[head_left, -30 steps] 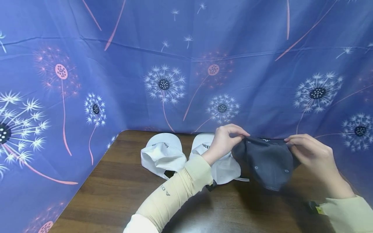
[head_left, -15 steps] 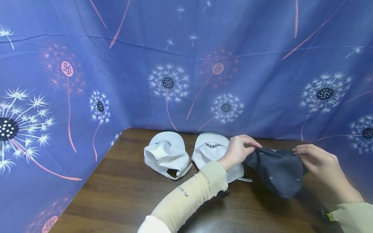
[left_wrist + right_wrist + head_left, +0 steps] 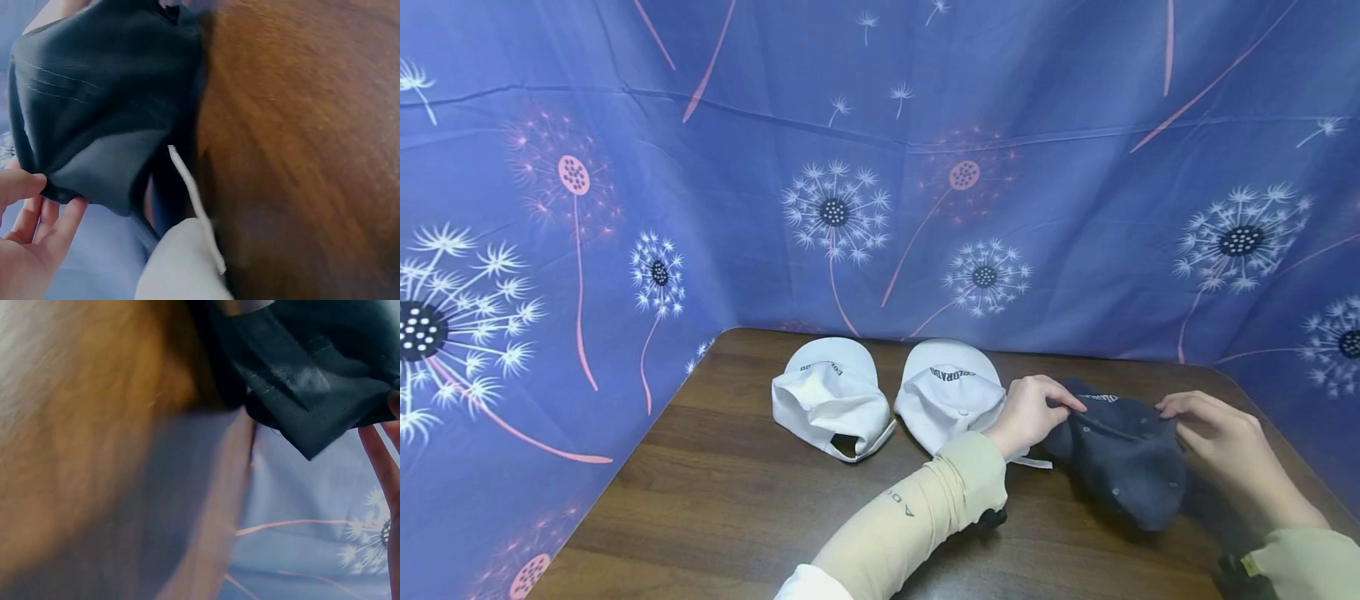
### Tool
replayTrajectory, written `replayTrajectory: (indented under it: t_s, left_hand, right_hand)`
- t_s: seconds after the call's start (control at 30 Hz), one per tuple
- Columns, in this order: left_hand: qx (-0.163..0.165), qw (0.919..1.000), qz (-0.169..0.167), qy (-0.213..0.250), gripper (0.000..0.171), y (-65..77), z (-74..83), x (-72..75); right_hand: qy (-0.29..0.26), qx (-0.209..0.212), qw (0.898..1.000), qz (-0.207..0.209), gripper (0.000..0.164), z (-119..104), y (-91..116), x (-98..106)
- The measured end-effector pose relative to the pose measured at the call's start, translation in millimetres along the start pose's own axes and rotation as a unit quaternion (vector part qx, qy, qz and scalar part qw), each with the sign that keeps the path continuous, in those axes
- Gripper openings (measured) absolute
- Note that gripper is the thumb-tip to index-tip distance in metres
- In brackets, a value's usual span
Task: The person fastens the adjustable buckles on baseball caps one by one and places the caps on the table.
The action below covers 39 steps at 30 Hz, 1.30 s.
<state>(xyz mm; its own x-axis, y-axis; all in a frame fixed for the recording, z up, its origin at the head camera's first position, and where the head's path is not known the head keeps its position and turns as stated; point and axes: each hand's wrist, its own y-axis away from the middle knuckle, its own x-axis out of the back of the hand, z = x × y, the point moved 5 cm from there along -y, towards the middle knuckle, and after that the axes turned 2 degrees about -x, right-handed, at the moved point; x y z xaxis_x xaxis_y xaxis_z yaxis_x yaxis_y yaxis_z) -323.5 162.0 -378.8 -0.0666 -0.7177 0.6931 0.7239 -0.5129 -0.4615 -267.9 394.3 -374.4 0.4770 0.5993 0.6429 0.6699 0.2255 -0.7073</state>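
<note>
A dark grey baseball cap [image 3: 1131,471] hangs at the right of the table in the head view, brim toward the back, white lettering on it. My left hand [image 3: 1030,412] pinches its left side between thumb and fingers. On the opposite side, my right hand [image 3: 1221,437] pinches the edge. The left wrist view shows my left thumb and fingertips nipping the dark fabric [image 3: 100,106]. In the right wrist view, the fabric [image 3: 312,387] comes to a corner, with only a few fingers visible at the frame's right edge. Whether the cap touches the table cannot be told.
Two white caps with dark lettering stand side by side: one farther left [image 3: 831,404], the other [image 3: 947,400] partly behind my left hand. The latter's loose strap [image 3: 1033,462] sticks out toward the dark cap. Blue dandelion-patterned cloth [image 3: 850,100] hangs behind the wooden table [image 3: 700,500].
Both hands have lowered the dark cap toward the table and shifted slightly right in the head view. Its brim and lettering show more now. The white caps stay put on the table.
</note>
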Motion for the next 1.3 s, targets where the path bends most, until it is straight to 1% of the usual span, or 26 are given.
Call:
replayTrajectory:
  t_s: [0.13, 0.2, 0.27, 0.37, 0.5, 0.6, 0.7, 0.77, 0.87, 1.0, 1.07, 1.17, 1.3]
  left_hand:
    - [0.006, 0.9999, -0.005, -0.009, 0.02, 3.8, 0.6, -6.6]
    - [0.013, 0.9998, -0.012, -0.012, 0.02, 5.0, -0.1, -10.1]
    - [0.019, 0.9994, -0.023, -0.016, 0.021, 6.0, -0.6, -13.5]
    - [0.019, 0.9984, -0.045, -0.029, 0.022, 5.9, -0.6, -18.0]
    - [-0.002, 0.9948, -0.075, -0.068, 0.022, 3.4, 0.7, -23.5]
    - [-0.022, 0.9902, -0.097, -0.098, 0.022, 1.6, 0.8, -28.9]
    - [-0.038, 0.9845, -0.121, -0.122, 0.025, 0.9, -0.4, -34.9]
    - [-0.042, 0.9806, -0.136, -0.135, 0.028, 1.0, -1.5, -38.8]
    - [-0.04, 0.9739, -0.155, -0.161, 0.032, 1.2, -2.3, -42.5]
    - [-0.03, 0.9645, -0.173, -0.197, 0.037, 3.6, -0.3, -43.5]
    - [-0.029, 0.9606, -0.175, -0.214, 0.04, 5.5, 1.9, -41.7]
    - [-0.027, 0.9569, -0.171, -0.233, 0.045, 8.2, 5.3, -34.4]
    - [-0.045, 0.9516, -0.151, -0.264, 0.048, 11.2, 7.8, -18.7]
  right_hand:
    - [0.006, -0.012, 1.0, -0.011, 0.045, 8.9, 7.8, -5.6]
    - [0.011, -0.008, 1.0, -0.013, 0.045, 12.9, 10.9, -8.2]
    - [0.016, 0.005, 1.0, -0.017, 0.045, 15.8, 12.9, -10.6]
    - [0.022, 0.037, 0.999, -0.019, 0.045, 17.7, 14.0, -13.6]
    - [0.038, 0.081, 0.996, -0.019, 0.039, 17.9, 12.5, -16.4]
    - [0.072, 0.093, 0.993, -0.015, 0.038, 19.2, 11.1, -18.2]
    - [0.107, 0.085, 0.991, -0.012, 0.04, 22.1, 10.7, -20.3]
    - [0.119, 0.076, 0.99, -0.013, 0.041, 23.7, 10.9, -21.4]
    - [0.127, 0.066, 0.99, -0.019, 0.043, 25.3, 10.8, -23.2]
    - [0.135, 0.068, 0.988, -0.034, 0.045, 25.0, 9.1, -24.5]
    - [0.14, 0.072, 0.986, -0.05, 0.047, 22.6, 7.2, -23.1]
    - [0.153, 0.06, 0.983, -0.087, 0.052, 15.4, 2.5, -18.9]
    - [0.158, -0.003, 0.977, -0.141, 0.049, -0.7, -7.9, -12.1]
